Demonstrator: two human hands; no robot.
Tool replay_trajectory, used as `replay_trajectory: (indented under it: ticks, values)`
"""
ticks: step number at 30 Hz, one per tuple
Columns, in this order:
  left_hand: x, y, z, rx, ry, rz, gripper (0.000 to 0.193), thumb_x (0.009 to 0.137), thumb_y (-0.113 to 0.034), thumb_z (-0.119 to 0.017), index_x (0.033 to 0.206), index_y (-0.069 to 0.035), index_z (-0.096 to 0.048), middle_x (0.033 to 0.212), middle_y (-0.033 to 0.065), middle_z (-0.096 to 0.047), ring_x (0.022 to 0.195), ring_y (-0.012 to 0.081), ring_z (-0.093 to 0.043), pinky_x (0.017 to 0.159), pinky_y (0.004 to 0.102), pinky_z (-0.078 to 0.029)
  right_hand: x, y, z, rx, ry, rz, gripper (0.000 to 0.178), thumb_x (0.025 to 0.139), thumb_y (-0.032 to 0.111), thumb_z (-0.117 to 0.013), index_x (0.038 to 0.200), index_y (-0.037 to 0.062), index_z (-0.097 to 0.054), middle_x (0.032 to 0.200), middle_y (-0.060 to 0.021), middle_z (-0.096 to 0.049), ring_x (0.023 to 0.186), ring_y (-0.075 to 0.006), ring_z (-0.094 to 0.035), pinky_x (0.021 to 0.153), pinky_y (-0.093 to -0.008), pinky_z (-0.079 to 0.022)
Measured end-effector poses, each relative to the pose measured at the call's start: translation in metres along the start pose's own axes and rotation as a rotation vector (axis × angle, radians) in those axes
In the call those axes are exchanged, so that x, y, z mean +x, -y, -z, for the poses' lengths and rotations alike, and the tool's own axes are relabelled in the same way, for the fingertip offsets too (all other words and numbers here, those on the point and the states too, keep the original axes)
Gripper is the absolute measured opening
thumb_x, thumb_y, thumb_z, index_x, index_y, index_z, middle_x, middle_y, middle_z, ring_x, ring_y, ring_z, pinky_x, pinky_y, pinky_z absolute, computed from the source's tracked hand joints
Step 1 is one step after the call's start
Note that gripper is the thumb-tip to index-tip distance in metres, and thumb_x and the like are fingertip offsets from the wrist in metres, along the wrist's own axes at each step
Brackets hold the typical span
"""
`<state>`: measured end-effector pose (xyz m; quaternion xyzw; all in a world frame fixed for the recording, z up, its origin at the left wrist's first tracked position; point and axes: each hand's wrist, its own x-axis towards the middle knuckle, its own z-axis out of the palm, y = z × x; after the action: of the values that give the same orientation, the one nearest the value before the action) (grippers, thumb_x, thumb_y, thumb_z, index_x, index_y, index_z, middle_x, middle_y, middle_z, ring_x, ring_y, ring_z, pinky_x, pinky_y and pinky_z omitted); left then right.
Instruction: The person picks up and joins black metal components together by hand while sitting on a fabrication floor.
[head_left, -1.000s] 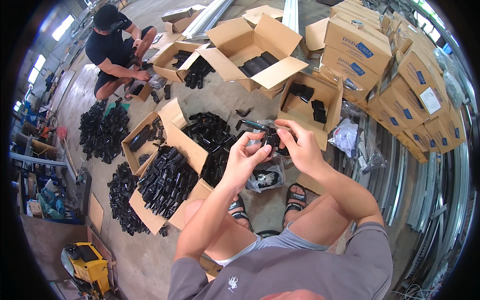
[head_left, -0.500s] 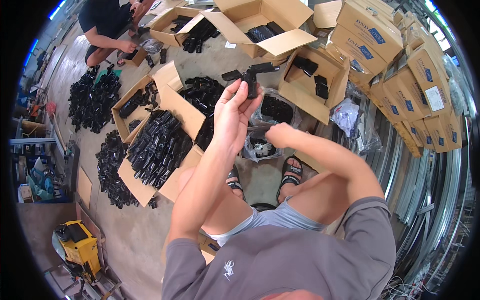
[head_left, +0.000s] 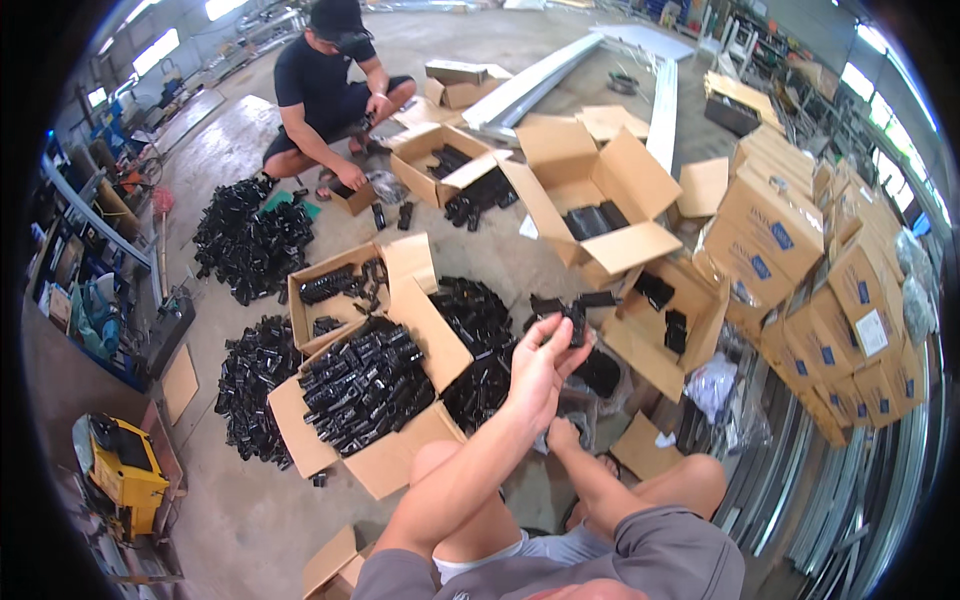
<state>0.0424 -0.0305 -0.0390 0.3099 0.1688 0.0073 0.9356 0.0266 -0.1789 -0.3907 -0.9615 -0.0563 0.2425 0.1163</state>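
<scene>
My left hand point(head_left: 540, 368) is raised in front of me, its fingers pinched round a black part point(head_left: 572, 318) with arms sticking out on two sides. Its exact kind is too small to make out. Lower down, my right hand point(head_left: 563, 436) is curled beside a clear plastic bag point(head_left: 586, 418); its fingertips are hidden, and so is anything in them. Just beyond lies another bag with small black pieces point(head_left: 599, 374). To the right of my left hand stands an open carton point(head_left: 640, 345) with a few black parts inside.
An open carton heaped with black parts point(head_left: 365, 385) stands left of me, among loose piles of black parts point(head_left: 255, 240). At the far left a co-worker point(head_left: 325, 95) crouches by small boxes. Stacked cartons point(head_left: 770, 240) and long metal profiles point(head_left: 790, 500) lie right. A yellow machine point(head_left: 125, 465) stands left.
The view has tilted up, so more of the far floor and the co-worker shows. My left hand still holds the black part. My right hand has moved in beside the plastic bag.
</scene>
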Motion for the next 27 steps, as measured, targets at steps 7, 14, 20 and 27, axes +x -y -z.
replay_trajectory:
  ticks: [7,14,20,27]
  values:
    - [-0.004,0.000,-0.011,-0.038,-0.001,-0.009,0.021,0.098,-0.015,-0.062,0.116,-0.005,-0.058,0.109,0.0118,-0.069,0.099,0.0194,-0.068,0.087,0.0300,-0.059,0.007,-0.002,-0.003,-0.082,-0.036,0.092,0.026,0.093,0.010,-0.048,0.099,0.0004,-0.071,0.105,-0.0237,-0.071,0.099,-0.0379,-0.070,0.086,-0.0483,-0.057]
    - [0.004,-0.002,-0.006,-0.053,-0.032,-0.037,0.019,0.099,-0.015,-0.060,0.115,-0.005,-0.057,0.109,0.0131,-0.068,0.100,0.0212,-0.069,0.088,0.0318,-0.059,0.004,0.009,0.031,-0.132,-0.027,0.358,0.016,0.081,0.008,-0.061,0.089,0.0031,-0.074,0.098,-0.0207,-0.072,0.093,-0.0371,-0.071,0.081,-0.0461,-0.058]
    - [0.008,-0.002,-0.006,-0.028,-0.037,-0.068,0.023,0.100,-0.019,-0.058,0.118,-0.005,-0.056,0.112,0.0116,-0.068,0.104,0.0207,-0.067,0.091,0.0311,-0.057,0.009,0.049,0.198,-0.279,-0.041,0.771,0.011,0.078,0.007,-0.063,0.086,0.0045,-0.070,0.084,-0.0199,-0.070,0.081,-0.0384,-0.070,0.073,-0.0467,-0.057]
    - [-0.002,0.009,-0.016,-0.102,0.032,-0.074,0.029,0.099,-0.014,-0.060,0.124,-0.005,-0.050,0.116,0.0131,-0.066,0.108,0.0218,-0.066,0.096,0.0329,-0.056,-0.114,0.082,0.360,1.116,-0.413,0.560,0.013,0.094,0.007,-0.063,0.104,-0.0019,-0.062,0.096,-0.0138,-0.073,0.087,-0.0191,-0.071,0.072,-0.0329,-0.056]
